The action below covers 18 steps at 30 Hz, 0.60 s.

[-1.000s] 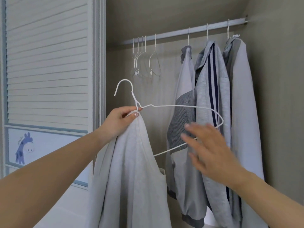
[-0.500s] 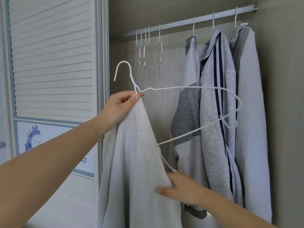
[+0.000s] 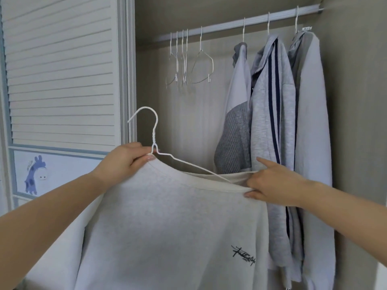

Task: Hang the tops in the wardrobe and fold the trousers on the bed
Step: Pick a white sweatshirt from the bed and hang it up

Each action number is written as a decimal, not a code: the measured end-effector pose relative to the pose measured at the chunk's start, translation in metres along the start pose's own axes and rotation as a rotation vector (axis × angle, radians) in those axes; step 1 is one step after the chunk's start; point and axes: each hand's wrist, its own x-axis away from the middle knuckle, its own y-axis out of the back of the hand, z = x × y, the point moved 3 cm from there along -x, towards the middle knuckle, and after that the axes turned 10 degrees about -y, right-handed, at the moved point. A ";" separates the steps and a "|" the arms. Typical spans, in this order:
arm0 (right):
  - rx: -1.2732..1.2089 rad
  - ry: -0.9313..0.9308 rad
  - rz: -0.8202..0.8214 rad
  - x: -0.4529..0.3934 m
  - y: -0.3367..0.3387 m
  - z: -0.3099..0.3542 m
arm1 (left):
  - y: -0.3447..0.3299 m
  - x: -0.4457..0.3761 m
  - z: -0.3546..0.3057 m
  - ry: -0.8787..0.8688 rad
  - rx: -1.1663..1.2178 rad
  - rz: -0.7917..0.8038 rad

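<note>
Setting: an open wardrobe [image 3: 345, 101] is faced, with a louvred door [image 3: 60, 76] at its left edge.
Rail: a rail [image 3: 230, 24] is fixed high inside; empty wire hangers [image 3: 184, 63] are bunched at its left end and three hung tops [image 3: 276, 122] are crowded toward the right wall.
Sweatshirt: a pale grey sweatshirt [image 3: 167, 227] is held up in front of the wardrobe, below the rail, with a white wire hanger [image 3: 154, 130] partly threaded through its neck.
Left hand: the left hand [image 3: 127, 160] is closed round the hanger's base together with the collar.
Right hand: the collar's far side is pinched by the right hand [image 3: 272, 187], forefinger extended.
Handling: the fabric is judged soft, limp and light; the hanger thin and springy. Hold is best taken at the collar and the hanger's neck.
Room: open rail is seen between the empty hangers and the hung tops; the door frame and right wall are the edges to be cleared.
</note>
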 end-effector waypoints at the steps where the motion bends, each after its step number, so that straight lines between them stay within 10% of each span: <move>1: 0.020 -0.003 0.004 0.000 0.005 -0.002 | 0.001 0.000 -0.002 -0.012 -0.018 0.015; 7: 0.096 0.059 -0.111 -0.020 0.051 0.002 | -0.023 -0.005 -0.034 -0.069 -0.148 0.173; 18: -0.540 -0.013 -0.214 -0.029 0.070 0.019 | -0.036 -0.052 -0.072 -0.041 0.173 -0.177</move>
